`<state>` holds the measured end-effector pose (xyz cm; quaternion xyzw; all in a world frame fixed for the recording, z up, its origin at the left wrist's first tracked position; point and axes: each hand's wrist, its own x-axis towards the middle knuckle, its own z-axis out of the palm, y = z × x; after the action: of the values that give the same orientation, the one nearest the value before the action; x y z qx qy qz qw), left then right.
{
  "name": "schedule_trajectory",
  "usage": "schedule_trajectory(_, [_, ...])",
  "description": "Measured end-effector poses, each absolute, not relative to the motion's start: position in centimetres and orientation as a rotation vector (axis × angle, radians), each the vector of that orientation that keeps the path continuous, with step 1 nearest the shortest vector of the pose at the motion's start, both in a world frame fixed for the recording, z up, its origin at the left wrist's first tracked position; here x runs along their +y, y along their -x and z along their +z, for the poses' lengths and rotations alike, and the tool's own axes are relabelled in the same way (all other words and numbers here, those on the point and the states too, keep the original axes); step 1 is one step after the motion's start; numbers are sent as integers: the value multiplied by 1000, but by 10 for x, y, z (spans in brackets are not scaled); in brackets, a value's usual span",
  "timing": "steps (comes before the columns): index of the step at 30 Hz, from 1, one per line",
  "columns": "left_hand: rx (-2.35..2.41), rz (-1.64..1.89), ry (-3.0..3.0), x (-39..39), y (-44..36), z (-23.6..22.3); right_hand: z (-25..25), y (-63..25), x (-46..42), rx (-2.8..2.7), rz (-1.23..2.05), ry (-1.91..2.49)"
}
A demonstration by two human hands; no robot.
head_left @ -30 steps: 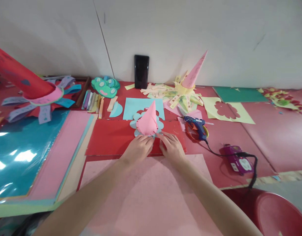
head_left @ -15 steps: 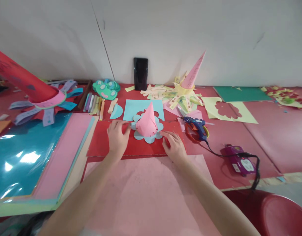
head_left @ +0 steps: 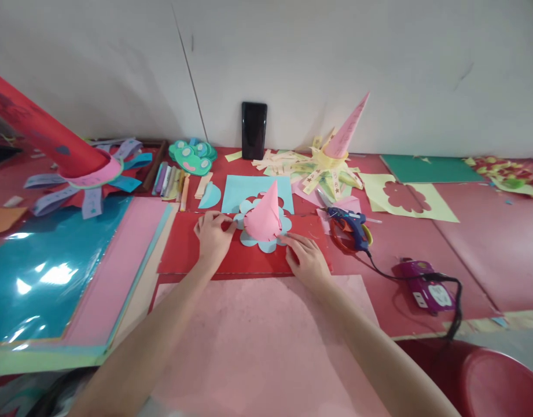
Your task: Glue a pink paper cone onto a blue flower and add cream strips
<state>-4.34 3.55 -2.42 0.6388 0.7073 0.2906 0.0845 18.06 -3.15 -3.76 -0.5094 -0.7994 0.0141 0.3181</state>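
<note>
The left hand (head_left: pixel 214 234) has moved since the earliest frame, from the front of the pink paper cone (head_left: pixel 264 220) round to its left side, while the right hand (head_left: pixel 308 258) remains at the right front. The cone stands, point up, on a light blue paper flower (head_left: pixel 267 246), whose petals spread out around its base. Both sit on a red board (head_left: pixel 192 255) towards the middle of the bench (head_left: pixel 466 249), between its far edge and a large pink sheet (head_left: pixel 266 336) that lies at the near edge.

The left hand is curled, thumb and fingertips at the flower's left petals; whether it pinches one cannot be told. The right hand reaches its fingers to the petals just beside the cone's base; its grip cannot be made out either.

Behind the flower, partly covered by it, lies a light blue sheet (head_left: pixel 235 188) with a cut-out. To the right lies a glue gun (head_left: pixel 353 227), and nearer the bench's right front a purple power box (head_left: pixel 426 286). At the far edge, a black phone (head_left: pixel 254 132) leans on the wall, with a second pink cone (head_left: pixel 346 130) to its right, among yellow strips (head_left: pixel 333 176).
</note>
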Motion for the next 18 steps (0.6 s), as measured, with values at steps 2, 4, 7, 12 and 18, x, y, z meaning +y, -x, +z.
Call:
schedule_trajectory(2, [2100,884,-1889,35,44,-24,-38,-180,-31,-2110,20,1336])
schedule_trajectory(4, [2087,903,-1872,35,45,-23,-38,-180,-31,-2115,9,1328])
schedule_trajectory(7, [2055,942,-1869,35,44,-22,-38,-180,-32,-2110,18,1322])
schedule_trajectory(12, [1990,966,-1860,34,43,-19,-35,-178,-32,-1949,52,1359])
schedule_trajectory(18, [1964,815,-1840,23,40,-11,-16,-152,-22,-1613,315,1550])
